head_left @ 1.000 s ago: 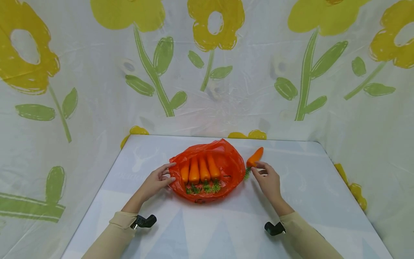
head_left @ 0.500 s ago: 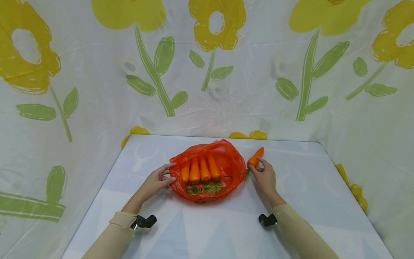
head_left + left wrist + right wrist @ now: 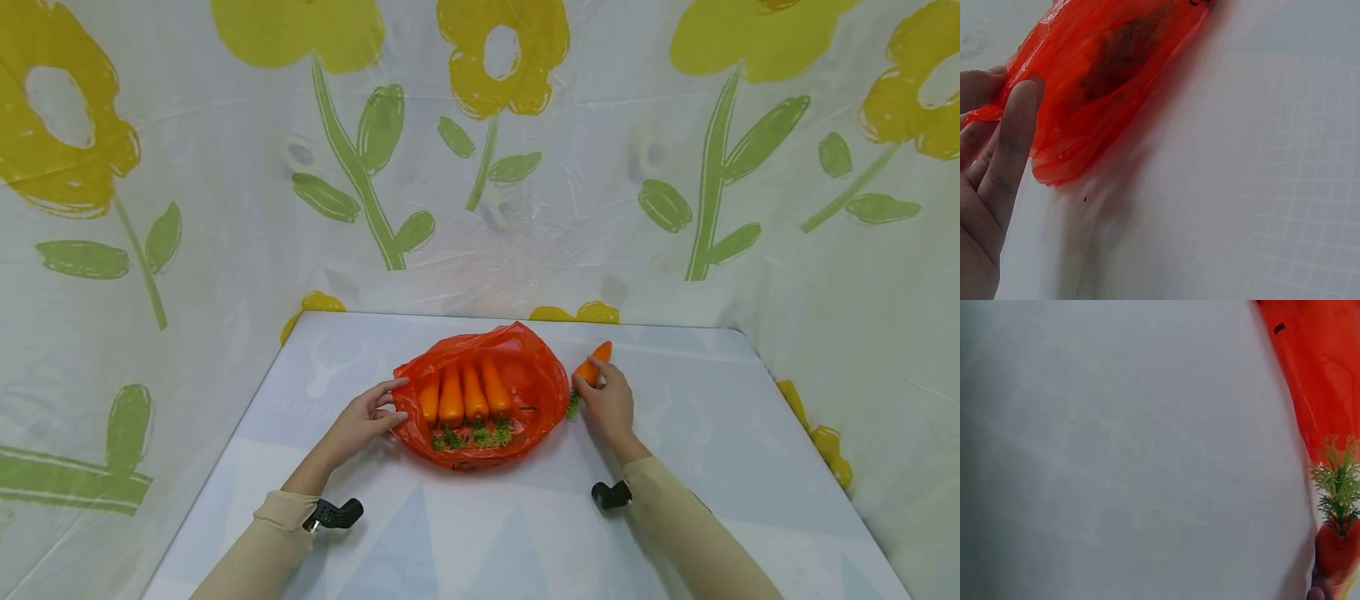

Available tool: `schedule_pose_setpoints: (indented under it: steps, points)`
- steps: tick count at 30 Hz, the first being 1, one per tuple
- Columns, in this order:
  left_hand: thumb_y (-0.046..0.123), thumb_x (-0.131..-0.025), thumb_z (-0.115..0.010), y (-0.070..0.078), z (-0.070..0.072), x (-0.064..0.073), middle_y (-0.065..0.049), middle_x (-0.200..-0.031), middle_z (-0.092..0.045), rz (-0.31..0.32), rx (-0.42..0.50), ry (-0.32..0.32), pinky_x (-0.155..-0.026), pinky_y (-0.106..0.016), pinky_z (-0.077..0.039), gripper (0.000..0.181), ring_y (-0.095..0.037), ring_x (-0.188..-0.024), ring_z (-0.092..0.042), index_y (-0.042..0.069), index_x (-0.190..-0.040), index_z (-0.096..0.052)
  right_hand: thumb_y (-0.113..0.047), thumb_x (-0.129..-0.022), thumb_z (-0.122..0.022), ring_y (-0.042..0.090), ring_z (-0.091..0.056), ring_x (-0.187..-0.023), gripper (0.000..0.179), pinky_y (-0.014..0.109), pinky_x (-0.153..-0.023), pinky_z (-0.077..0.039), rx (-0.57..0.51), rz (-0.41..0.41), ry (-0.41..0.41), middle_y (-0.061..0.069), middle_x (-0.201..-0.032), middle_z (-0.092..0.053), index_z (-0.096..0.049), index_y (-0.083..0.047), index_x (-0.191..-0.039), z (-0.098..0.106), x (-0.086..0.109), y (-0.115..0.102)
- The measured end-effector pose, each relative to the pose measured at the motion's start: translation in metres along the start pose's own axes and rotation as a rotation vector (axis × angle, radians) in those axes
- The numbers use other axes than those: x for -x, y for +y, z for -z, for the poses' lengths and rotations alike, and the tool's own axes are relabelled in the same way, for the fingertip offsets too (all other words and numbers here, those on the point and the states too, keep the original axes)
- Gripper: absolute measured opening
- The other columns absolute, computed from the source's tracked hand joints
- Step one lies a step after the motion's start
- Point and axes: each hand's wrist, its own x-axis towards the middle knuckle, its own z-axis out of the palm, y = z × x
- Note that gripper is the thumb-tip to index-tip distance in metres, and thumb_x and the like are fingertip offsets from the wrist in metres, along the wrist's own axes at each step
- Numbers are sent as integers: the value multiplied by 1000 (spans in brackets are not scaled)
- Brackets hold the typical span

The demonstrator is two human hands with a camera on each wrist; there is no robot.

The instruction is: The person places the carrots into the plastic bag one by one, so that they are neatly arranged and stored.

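Note:
A red plastic bag [image 3: 542, 392] lies on the table with its mouth spread toward me. Inside it, several orange carrots [image 3: 472, 392] lie side by side, leafy green tops toward me. My left hand [image 3: 362, 425] pinches the bag's left rim; thumb and fingers are on the film in the left wrist view. Just right of the bag, my right hand [image 3: 611, 408] grips a single carrot [image 3: 603, 352] between thumb and fingers, its tip pointing away. That carrot's green top [image 3: 1337, 484] sits close by the bag in the right wrist view, where only a fingertip of the hand shows.
A pale patterned table [image 3: 720, 417] carries everything. Behind it and at its sides hangs a white sheet [image 3: 585, 208] printed with yellow flowers. Black wrist cameras [image 3: 335, 513] are strapped at both sleeve cuffs.
My right hand has moved left and slightly away from me along the loose carrot, from its leafy end onto its body, and grips it there. The left hand and bag stay in place.

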Motion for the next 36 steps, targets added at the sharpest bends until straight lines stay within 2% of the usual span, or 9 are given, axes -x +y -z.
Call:
schedule_pose_setpoints:
  steps: [6,10,22,27,28,31,36]
  points:
    - [13,-98,-68,-1,0,0,-19,-133,-59,-6,5,-4,-70,-36,-62,60,-22,-80,-68,12,-153,-43,-33,-100,-65,38,-49,-131,51,52,-110,-44,67,-21,-14,21,-145,-52,-59,-8,-143,-1,-6,-1]
    - [13,-98,-68,-2,0,1,-20,-134,-59,-5,9,-5,-71,-35,-62,61,-23,-80,-68,12,-153,-42,-35,-99,-66,38,-50,-131,50,54,-111,-41,81,-42,-23,19,-142,-56,-60,-9,-141,-1,-8,-4]
    - [16,-98,-69,-1,1,1,-20,-135,-58,5,-13,6,-72,-34,-62,61,-25,-82,-68,13,-153,-43,-24,-97,-65,38,-53,-119,45,55,-106,-47,140,3,-95,23,-139,-56,-59,-6,-139,11,0,-4]
    - [16,-98,-69,1,1,2,-20,-134,-59,6,-19,9,-72,-34,-62,61,-25,-80,-67,13,-153,-43,-22,-96,-67,35,-55,-107,45,50,-94,-53,167,37,-122,23,-136,-58,-60,-6,-137,21,6,2]
    - [16,-98,-69,1,1,3,-19,-134,-59,5,-18,7,-72,-35,-62,61,-26,-80,-67,13,-153,-43,-22,-95,-67,34,-55,-103,45,47,-89,-54,174,46,-124,23,-134,-60,-61,-6,-137,23,7,4]
    - [17,-98,-70,3,1,3,-18,-133,-59,6,-14,5,-72,-37,-62,61,-28,-80,-67,14,-153,-43,-22,-95,-67,32,-55,-100,43,44,-85,-54,184,51,-138,21,-131,-61,-62,-7,-135,29,9,10]
    - [18,-98,-70,3,1,3,-18,-133,-59,6,-5,-2,-73,-39,-62,62,-29,-80,-67,14,-153,-43,-21,-94,-65,32,-56,-100,43,47,-88,-56,202,49,-161,22,-129,-61,-62,-8,-134,41,16,18]
